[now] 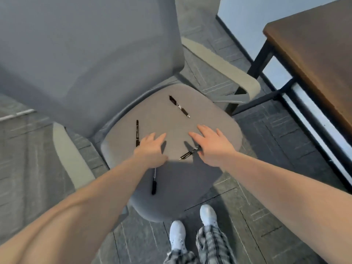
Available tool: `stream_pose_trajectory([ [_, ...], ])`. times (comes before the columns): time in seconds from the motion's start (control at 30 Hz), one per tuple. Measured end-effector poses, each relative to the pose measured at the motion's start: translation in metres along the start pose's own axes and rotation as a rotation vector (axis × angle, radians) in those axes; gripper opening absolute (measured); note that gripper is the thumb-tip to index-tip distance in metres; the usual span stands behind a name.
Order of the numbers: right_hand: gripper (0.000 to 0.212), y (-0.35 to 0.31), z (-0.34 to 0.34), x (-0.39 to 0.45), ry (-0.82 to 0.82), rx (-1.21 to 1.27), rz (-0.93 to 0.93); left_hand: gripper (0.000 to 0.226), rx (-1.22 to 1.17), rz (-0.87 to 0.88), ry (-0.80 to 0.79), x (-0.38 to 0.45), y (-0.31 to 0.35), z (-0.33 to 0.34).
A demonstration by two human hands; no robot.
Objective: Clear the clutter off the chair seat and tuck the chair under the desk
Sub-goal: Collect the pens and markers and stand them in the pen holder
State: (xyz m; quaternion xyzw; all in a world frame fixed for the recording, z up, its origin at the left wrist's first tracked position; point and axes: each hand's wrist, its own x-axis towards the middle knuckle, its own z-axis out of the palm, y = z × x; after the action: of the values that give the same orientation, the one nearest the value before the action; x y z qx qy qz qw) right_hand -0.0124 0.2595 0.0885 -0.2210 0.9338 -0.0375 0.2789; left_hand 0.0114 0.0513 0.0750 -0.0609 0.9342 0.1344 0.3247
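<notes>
A grey office chair stands in front of me, and several black pens lie on its seat [215, 119]. One pen [179, 106] lies far on the seat. Another pen [137, 132] lies just left of my left hand [150, 149]. A third pen [154, 181] sticks out toward me from under my left wrist. The fourth pen [187, 154] lies by the thumb of my right hand [211, 143]. Both hands hover palm down over the seat with fingers spread, and neither grips a pen. The brown wooden desk [314, 54] stands to the right.
The chair's tall grey backrest [85, 54] fills the upper left, with beige armrests [238, 77] on both sides. The desk's black metal legs [261, 60] stand close to the right armrest. My white shoes [177, 237] are on grey carpet tiles at the seat's near edge.
</notes>
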Motion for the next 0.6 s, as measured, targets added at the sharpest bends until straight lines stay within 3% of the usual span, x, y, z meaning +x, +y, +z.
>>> stream_pose_trajectory([
  [0.3,0.073,0.013,0.056,0.055,-0.085,-0.232,-0.113,0.079,-0.076,-0.18,-0.036,0.023,-0.021,0.078],
  [0.43,0.077,0.022,0.073,0.075,-0.147,-0.267,-0.13,0.08,-0.059,-0.292,0.018,0.026,-0.019,0.094],
  [0.6,0.07,0.027,0.091,0.088,-0.074,-0.304,-0.161,0.087,-0.068,-0.361,0.066,0.033,-0.019,0.105],
])
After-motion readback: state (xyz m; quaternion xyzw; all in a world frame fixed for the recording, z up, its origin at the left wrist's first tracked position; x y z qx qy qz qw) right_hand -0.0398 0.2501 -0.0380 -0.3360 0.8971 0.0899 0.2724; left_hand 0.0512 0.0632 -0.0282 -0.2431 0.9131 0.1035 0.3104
